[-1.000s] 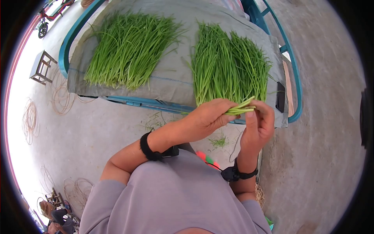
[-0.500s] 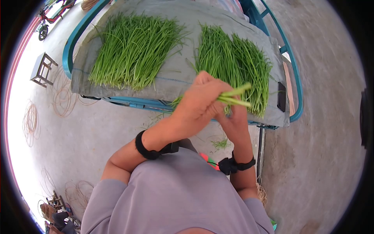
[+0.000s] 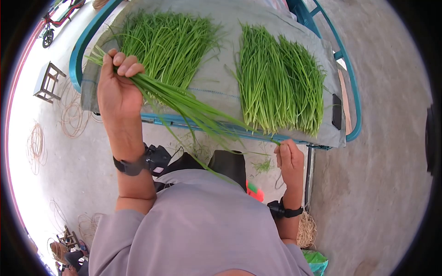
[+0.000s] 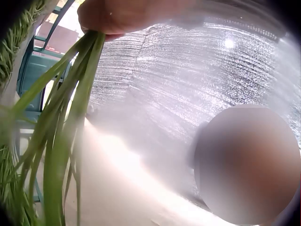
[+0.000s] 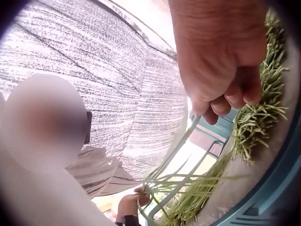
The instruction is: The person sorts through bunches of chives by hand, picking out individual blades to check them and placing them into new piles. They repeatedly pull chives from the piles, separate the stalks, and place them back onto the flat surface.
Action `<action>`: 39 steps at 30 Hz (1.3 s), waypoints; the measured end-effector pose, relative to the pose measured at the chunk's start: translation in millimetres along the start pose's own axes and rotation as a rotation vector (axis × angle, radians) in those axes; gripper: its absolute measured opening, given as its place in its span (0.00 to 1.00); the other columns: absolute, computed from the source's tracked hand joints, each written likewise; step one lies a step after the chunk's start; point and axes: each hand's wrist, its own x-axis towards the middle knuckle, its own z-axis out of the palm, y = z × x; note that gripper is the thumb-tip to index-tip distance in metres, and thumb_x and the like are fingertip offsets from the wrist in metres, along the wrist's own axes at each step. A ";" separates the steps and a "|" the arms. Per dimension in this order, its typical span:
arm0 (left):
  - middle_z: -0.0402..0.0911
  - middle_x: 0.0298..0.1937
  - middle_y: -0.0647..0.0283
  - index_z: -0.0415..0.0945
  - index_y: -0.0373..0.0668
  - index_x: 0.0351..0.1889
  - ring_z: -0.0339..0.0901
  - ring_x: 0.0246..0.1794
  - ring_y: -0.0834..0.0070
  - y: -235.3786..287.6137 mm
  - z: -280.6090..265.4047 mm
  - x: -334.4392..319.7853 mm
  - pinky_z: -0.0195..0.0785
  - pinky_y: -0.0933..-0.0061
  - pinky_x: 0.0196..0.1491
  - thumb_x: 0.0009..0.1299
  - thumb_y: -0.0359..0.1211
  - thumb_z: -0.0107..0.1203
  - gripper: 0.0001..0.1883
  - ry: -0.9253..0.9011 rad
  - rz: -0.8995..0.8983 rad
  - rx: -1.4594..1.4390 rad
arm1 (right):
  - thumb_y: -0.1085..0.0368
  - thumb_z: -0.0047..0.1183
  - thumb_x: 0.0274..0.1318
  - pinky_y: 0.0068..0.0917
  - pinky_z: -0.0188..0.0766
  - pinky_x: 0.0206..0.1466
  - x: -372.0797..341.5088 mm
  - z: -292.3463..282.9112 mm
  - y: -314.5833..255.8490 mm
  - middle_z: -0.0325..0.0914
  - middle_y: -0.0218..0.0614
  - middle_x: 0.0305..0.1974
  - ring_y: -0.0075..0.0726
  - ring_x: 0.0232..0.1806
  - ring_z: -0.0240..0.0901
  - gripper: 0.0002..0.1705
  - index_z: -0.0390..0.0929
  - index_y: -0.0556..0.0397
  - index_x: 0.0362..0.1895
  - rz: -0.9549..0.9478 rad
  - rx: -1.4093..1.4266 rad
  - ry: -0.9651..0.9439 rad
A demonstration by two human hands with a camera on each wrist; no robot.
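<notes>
Raised at the left of the head view, the left hand [image 3: 120, 92] grips a thin bunch of long green stalks [image 3: 184, 103] near their pale ends, fingers curled round them. The leafy part trails down to the right, above the lap. In the left wrist view the same stalks [image 4: 59, 127] hang from the left hand [image 4: 127, 16]. Lower right in the head view, the right hand [image 3: 291, 161] pinches a green leaf tip between thumb and fingers. In the right wrist view, a thin strand runs from the right hand [image 5: 218, 61] toward the left hand [image 5: 130, 205].
Green stalks lie in a left pile [image 3: 170, 46] and a right pile [image 3: 276, 83] on a grey sheet [image 3: 218, 69] over a blue-framed cart [image 3: 352, 106]. A phone [image 3: 337, 112] rests near the right edge. A stool [image 3: 47, 82] and loose coils [image 3: 73, 117] are at the left.
The hands have moved apart from beside each other. The left hand swung far left and up with the stalks, while the right hand is lower and now pinches a leaf tip.
</notes>
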 end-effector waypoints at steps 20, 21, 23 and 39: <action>0.59 0.26 0.67 0.64 0.34 0.41 0.53 0.20 0.83 23.7 -4.0 -11.7 0.50 0.82 0.20 0.77 0.31 0.39 0.08 0.025 0.057 0.219 | 0.59 0.47 0.66 0.16 0.53 0.21 20.3 -28.2 45.9 0.67 0.25 0.19 0.15 0.18 0.58 0.15 0.72 0.54 0.28 0.061 0.272 0.481; 0.59 0.26 0.67 0.65 0.35 0.42 0.53 0.21 0.83 28.8 -0.6 -12.8 0.50 0.83 0.20 0.78 0.32 0.39 0.09 0.013 0.040 0.261 | 0.61 0.49 0.64 0.16 0.56 0.22 20.7 -29.4 43.2 0.69 0.26 0.21 0.16 0.20 0.61 0.12 0.73 0.54 0.29 0.023 0.172 0.442; 0.59 0.26 0.69 0.66 0.36 0.42 0.52 0.20 0.86 28.2 10.7 -16.2 0.49 0.83 0.19 0.78 0.34 0.38 0.10 0.047 0.007 0.373 | 0.69 0.58 0.51 0.25 0.68 0.40 25.4 -17.2 20.0 0.75 0.32 0.37 0.27 0.38 0.72 0.06 0.77 0.52 0.35 -0.167 -0.195 0.432; 0.60 0.19 0.77 0.71 0.39 0.46 0.53 0.18 0.90 -89.5 27.9 -61.0 0.47 0.86 0.22 0.76 0.38 0.44 0.12 -0.165 -0.489 1.066 | 0.73 0.60 0.42 0.39 0.62 0.57 57.1 25.6 -5.2 0.77 0.35 0.46 0.45 0.54 0.66 0.14 0.80 0.48 0.37 -0.658 -0.518 0.253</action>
